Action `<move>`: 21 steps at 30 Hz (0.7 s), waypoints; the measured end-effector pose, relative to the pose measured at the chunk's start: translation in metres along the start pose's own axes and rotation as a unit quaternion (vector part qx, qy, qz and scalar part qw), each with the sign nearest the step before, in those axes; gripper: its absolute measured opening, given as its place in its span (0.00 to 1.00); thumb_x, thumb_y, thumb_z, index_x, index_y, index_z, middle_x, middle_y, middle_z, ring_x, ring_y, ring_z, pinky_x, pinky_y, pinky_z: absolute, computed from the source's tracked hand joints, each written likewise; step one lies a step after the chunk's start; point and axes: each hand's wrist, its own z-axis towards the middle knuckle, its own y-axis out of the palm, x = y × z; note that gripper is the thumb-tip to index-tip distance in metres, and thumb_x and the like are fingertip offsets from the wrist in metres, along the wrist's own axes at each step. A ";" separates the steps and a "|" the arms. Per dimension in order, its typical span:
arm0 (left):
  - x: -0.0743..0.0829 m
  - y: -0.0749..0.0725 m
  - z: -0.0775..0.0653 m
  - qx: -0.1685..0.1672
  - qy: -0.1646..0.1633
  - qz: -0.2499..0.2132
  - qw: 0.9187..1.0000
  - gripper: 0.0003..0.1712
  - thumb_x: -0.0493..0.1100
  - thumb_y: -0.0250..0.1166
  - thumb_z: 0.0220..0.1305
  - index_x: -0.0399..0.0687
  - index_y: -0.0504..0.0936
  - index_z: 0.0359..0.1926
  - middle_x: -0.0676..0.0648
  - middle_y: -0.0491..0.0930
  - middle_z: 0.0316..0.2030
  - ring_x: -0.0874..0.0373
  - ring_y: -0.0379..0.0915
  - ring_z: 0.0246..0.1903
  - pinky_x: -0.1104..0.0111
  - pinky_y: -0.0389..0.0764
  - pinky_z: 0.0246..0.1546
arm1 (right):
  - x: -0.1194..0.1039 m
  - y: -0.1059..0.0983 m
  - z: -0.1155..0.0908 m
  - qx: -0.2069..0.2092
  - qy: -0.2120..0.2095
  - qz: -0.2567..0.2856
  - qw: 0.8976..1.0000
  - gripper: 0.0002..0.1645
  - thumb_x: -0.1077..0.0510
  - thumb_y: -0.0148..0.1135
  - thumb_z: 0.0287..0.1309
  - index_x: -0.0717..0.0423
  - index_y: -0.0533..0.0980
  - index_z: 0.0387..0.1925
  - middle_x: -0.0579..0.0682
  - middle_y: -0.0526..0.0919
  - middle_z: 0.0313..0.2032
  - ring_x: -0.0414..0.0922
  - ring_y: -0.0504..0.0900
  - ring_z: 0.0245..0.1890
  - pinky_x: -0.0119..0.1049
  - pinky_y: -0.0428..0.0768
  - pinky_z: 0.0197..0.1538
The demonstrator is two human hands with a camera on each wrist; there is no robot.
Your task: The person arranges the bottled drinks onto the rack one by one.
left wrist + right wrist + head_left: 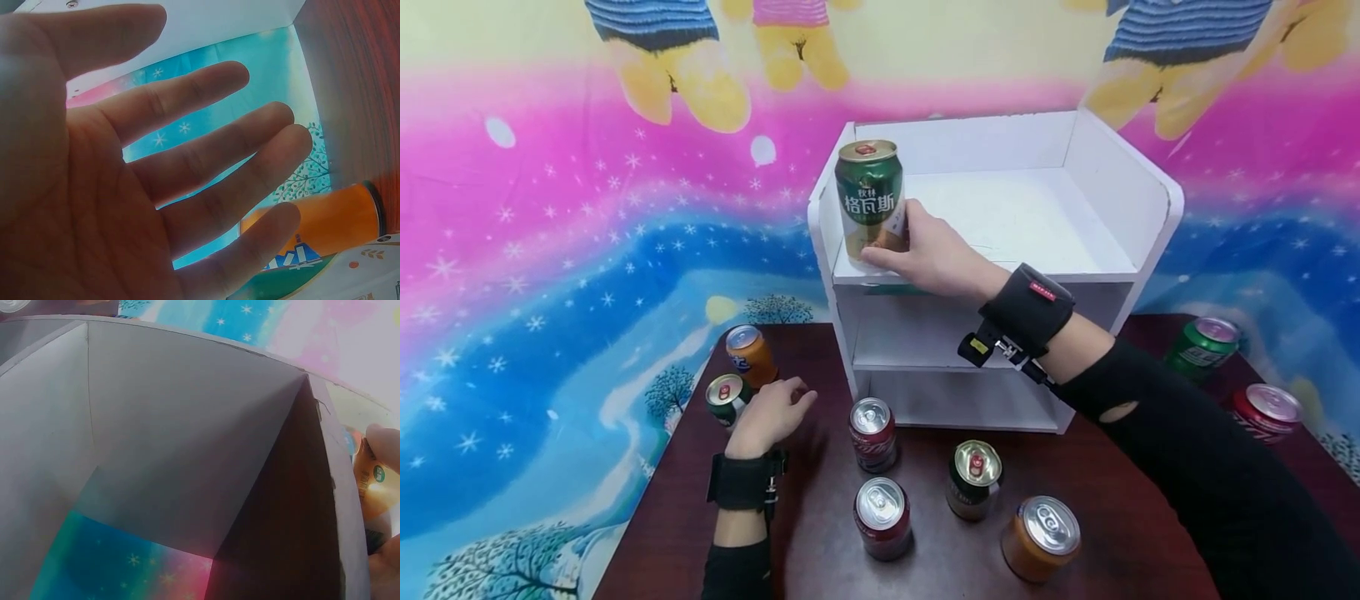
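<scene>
Right arm: reaches from the lower right corner up and leftward, raised higher than the left.
Right sleeve point(1195, 442): black, with a hole baring skin.
Right wrist: wrapped in a black band point(1032, 312), bare forearm point(1081, 348) behind it.
Right hand point(936, 248): gripping, thumb stretched forward, other fingers mostly hidden; only parts show at the edge of the right wrist view.
Left arm: comes straight up from the bottom edge, black sleeve point(737, 573) below a bare strip.
Left wrist: also banded in black.
Left hand point(772, 419): holds nothing, fingers extended and loosely spread, thumb apart, middle and ring fingertips overlapping.
</scene>
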 end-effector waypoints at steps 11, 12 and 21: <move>-0.002 0.000 0.000 0.001 0.002 -0.001 1.000 0.18 0.51 0.56 0.68 0.43 0.80 0.48 0.50 0.76 0.26 0.59 0.69 0.21 0.65 0.70 0.23 | 0.000 -0.002 0.003 -0.047 -0.012 0.044 0.998 0.37 0.48 0.62 0.60 0.57 0.55 0.62 0.52 0.69 0.55 0.45 0.70 0.52 0.41 0.68 0.55; -0.002 0.000 0.000 0.002 0.002 -0.002 1.000 0.18 0.51 0.56 0.68 0.43 0.80 0.47 0.51 0.76 0.26 0.59 0.69 0.21 0.65 0.70 0.23 | 0.000 -0.002 0.003 -0.046 -0.013 0.044 0.998 0.37 0.48 0.62 0.60 0.57 0.55 0.62 0.52 0.69 0.55 0.45 0.70 0.51 0.41 0.69 0.55; -0.003 0.000 0.000 0.001 -0.001 -0.002 1.000 0.18 0.52 0.56 0.68 0.43 0.80 0.47 0.50 0.76 0.26 0.59 0.69 0.21 0.66 0.69 0.23 | -0.005 0.004 0.005 -0.032 -0.023 0.021 0.999 0.37 0.47 0.63 0.59 0.60 0.56 0.60 0.54 0.71 0.52 0.46 0.72 0.49 0.41 0.71 0.51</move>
